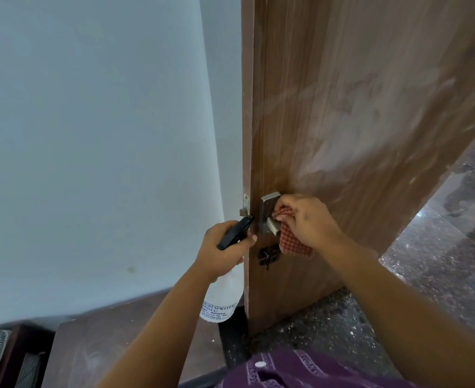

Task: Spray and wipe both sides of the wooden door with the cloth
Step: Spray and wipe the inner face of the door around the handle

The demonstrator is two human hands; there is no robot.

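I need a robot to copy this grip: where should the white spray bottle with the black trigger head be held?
Hold the white spray bottle at its narrow neck under the black trigger head, coming from behind, as the left hand does. It hangs upright with its nozzle facing the wooden door.

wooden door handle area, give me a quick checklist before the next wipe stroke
1. Red checked cloth held in the right hand: ok, fingers pinch it against the silver metal door handle.
2. White plastic spray bottle with black trigger head secure in the left hand: ok.
3. Nozzle aimed at the brown wooden door: ok, it points toward the door's edge near the handle.
4. Door face wiped clean: not ok, pale streaks show above the handle.
5. Small dark latch below the handle wiped: cannot tell.
6. Other side of the door done: cannot tell, hidden.
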